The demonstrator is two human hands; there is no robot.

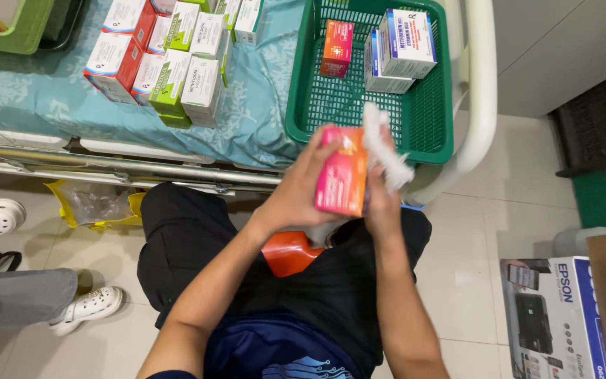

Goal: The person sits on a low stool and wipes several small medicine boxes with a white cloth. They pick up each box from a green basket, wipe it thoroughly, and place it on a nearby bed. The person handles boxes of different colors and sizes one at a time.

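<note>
left hand point(301, 188) holds pink box point(343, 170); right hand point(381, 200) presses white cloth point(384, 149).

three cartons point(387, 49) lie in the basket point(435, 133); stacked boxes point(177, 60) left of the basket; printer box point(552, 316) right, nearer.

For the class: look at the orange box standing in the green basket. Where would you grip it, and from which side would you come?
Grip the orange box across its two broad faces near the upper end, coming from above. It stands upright with its top free, and the blue-and-white boxes crowd one side, so a sideways approach looks tighter. The basket wall also hinders a low reach.
</note>
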